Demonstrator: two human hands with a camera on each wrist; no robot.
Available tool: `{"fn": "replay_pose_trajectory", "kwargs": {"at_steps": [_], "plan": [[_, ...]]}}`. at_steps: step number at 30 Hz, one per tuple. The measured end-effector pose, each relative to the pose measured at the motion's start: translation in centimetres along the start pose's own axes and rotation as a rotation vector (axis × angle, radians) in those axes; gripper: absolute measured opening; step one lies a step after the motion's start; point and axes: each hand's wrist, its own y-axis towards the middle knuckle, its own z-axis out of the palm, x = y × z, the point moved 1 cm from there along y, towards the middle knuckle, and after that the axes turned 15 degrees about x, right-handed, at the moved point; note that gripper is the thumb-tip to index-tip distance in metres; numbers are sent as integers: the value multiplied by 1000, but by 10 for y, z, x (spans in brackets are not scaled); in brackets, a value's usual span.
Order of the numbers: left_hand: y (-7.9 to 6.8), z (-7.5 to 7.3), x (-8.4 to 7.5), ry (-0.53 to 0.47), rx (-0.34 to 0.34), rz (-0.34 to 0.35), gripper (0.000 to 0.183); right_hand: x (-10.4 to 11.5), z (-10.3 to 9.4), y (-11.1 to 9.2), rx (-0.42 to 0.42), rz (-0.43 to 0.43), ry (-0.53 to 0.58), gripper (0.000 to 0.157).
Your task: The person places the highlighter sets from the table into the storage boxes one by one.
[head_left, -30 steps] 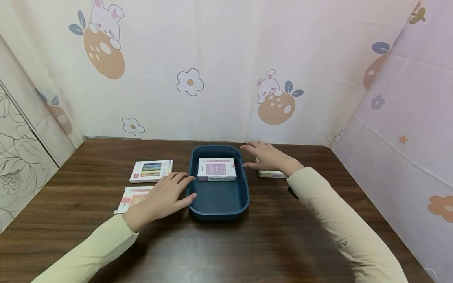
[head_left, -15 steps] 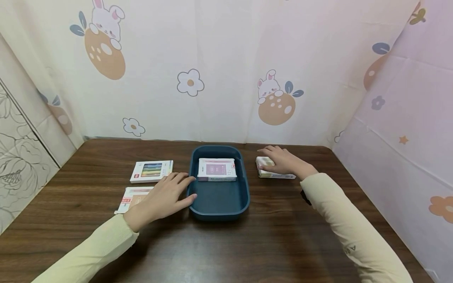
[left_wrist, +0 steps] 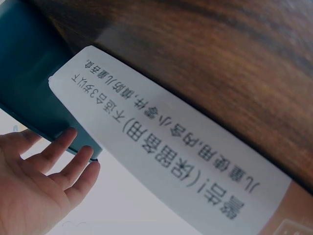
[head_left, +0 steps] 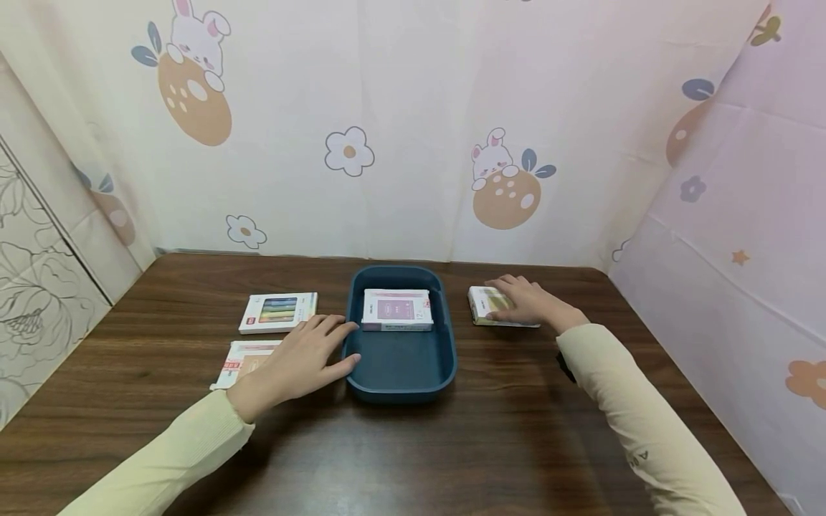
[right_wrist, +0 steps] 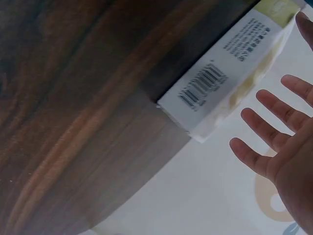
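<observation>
A dark blue rectangular bin [head_left: 396, 367] stands mid-table with a white-and-purple box [head_left: 396, 309] lying in its far half. My left hand [head_left: 295, 365] rests at the bin's left rim, fingers spread and relaxed. Partly under that forearm side lies a white box with an orange panel [head_left: 241, 358]; its printed white edge [left_wrist: 151, 132] fills the left wrist view. To the bin's right, my right hand [head_left: 534, 304] hovers over a white-and-yellow box [head_left: 480, 304]. In the right wrist view its fingers are spread beside the box's barcode side [right_wrist: 215, 81]; whether they touch it I cannot tell.
A white box with a window showing coloured sticks [head_left: 277, 313] lies left of the bin, behind the orange-panelled one. The dark wood table [head_left: 413, 459] ends at a patterned curtain [head_left: 413, 201] at the back. Another curtain hangs on the right.
My right hand has moved right, from beside the bin's right rim to over the white-and-yellow box. The left hand stays at the bin's left rim.
</observation>
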Motion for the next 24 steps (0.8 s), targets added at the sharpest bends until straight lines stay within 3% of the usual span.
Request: {"fn": "replay_pose_trajectory", "kwargs": {"at_steps": [18, 24], "plan": [[0, 2, 1, 9, -39, 26, 57, -18, 12, 4, 18, 9, 21, 87], [1, 2, 1, 7, -18, 13, 57, -20, 13, 7, 28, 2, 26, 86]]}}
